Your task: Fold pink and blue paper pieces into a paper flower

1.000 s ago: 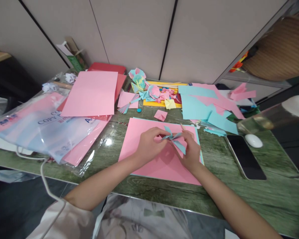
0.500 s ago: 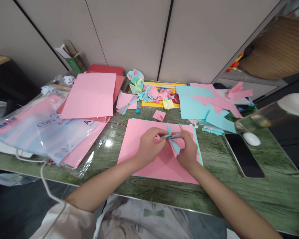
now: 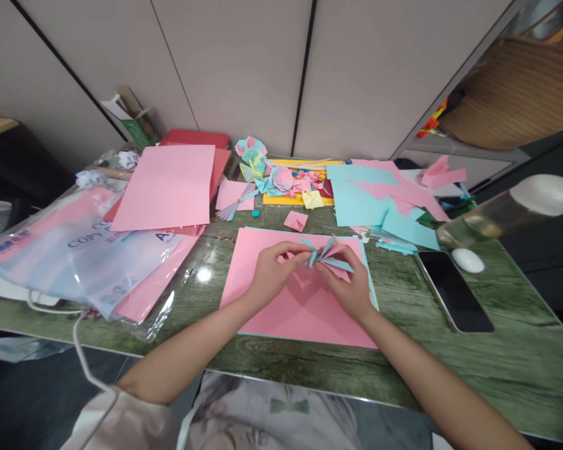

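Between both hands, above a stack of pink and blue paper sheets (image 3: pixel 291 312), is a folded paper piece (image 3: pixel 329 257) with several pink and light-blue strips fanning out. My left hand (image 3: pixel 276 265) pinches its left end between thumb and fingers. Around the strips on the other side, my right hand (image 3: pixel 351 284) is closed, thumb below and fingers partly hidden behind the paper. Just beyond the stack lies a small folded pink square (image 3: pixel 295 220). A bundle of thin pink and blue strips (image 3: pixel 237 203) rests on a pink square farther left.
Pink sheets (image 3: pixel 164 187) and a plastic copy-paper packet (image 3: pixel 98 244) cover the left side. Folded paper flowers (image 3: pixel 281 179) and a yellow tray (image 3: pixel 274 200) stand at the back. Blue offcuts (image 3: pixel 356 203), a phone (image 3: pixel 455 290), a white mouse (image 3: pixel 468 260) and a clear bottle (image 3: pixel 488 215) are on the right.
The folded paper piece has turned, so its strips now point more to the right. Both hands have shifted slightly and keep hold of it. The view has moved a little.
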Demonstrator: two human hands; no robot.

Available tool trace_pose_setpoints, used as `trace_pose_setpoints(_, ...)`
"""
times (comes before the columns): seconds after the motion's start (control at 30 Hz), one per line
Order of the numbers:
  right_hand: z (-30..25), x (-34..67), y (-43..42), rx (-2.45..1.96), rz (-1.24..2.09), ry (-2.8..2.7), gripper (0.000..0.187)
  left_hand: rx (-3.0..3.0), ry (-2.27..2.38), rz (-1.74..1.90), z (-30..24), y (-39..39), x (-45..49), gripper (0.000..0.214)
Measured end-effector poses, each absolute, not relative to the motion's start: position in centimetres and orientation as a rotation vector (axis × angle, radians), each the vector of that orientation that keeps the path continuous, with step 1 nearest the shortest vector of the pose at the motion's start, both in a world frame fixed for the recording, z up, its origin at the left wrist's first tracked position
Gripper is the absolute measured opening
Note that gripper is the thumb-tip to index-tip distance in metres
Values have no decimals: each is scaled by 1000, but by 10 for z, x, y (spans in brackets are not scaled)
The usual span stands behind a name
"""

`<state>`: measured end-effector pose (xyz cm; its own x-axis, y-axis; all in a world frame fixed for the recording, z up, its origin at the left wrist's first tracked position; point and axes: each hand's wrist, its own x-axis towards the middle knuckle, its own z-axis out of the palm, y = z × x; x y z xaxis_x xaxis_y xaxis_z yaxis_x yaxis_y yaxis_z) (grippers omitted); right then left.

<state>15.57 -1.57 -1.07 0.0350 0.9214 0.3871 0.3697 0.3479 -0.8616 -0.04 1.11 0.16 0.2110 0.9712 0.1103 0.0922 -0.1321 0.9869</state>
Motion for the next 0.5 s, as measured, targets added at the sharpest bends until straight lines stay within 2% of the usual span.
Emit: trace_pose_setpoints(0.5, -15, 158, -19, -1176, 710, -1623, 12, 1337, 1113, 1110, -2, 7, 5, 16)
